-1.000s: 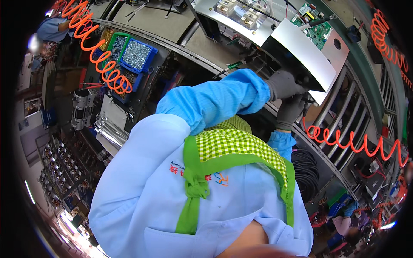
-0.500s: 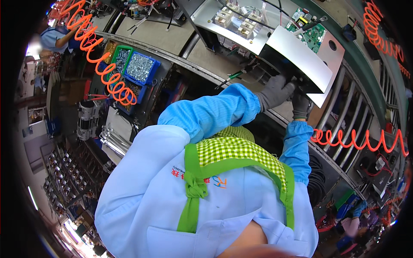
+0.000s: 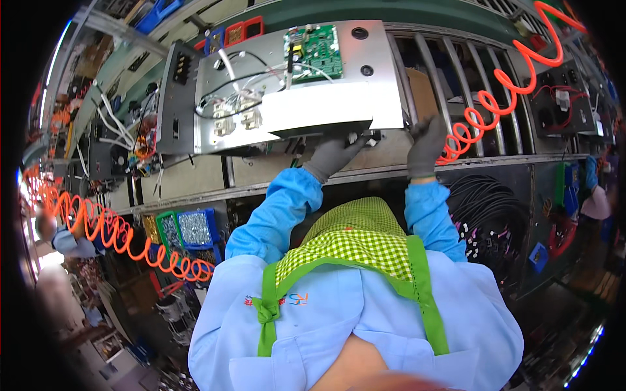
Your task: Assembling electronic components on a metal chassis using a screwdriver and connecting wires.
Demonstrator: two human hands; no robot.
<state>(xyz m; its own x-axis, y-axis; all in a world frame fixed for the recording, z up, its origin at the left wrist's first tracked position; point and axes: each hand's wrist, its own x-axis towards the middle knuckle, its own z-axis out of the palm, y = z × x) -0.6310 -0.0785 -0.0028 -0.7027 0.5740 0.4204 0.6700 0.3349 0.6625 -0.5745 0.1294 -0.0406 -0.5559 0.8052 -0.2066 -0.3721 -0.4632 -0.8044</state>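
A silver sheet-metal housing (image 3: 375, 58) lies across the conveyor in front of me, with a green circuit board (image 3: 314, 53), loose wires and pale terminal blocks (image 3: 223, 125) on it. A bright bent panel (image 3: 319, 104) stands along its near side, with a dark underside. My left hand (image 3: 332, 156), in a grey glove, is at this panel's near edge. Its fingers curl round small black-and-white parts (image 3: 355, 138), too small to name. My right hand (image 3: 426, 146), also gloved, is just off the housing's near right corner, fingers stretched out and holding nothing visible.
Metal rollers (image 3: 460, 85) continue to the right, crossed by an orange coiled air hose (image 3: 486, 104). Another coiled hose (image 3: 156, 257) hangs at left beside blue and green bins (image 3: 195, 228) of small hardware. A bundle of black cables (image 3: 489, 202) lies below right. A dark unit (image 3: 176, 98) adjoins the housing's left end.
The view has turned, so the housing now lies nearly level. My right hand has moved away from my left hand, out to the right. My left hand stays at the panel's near edge.
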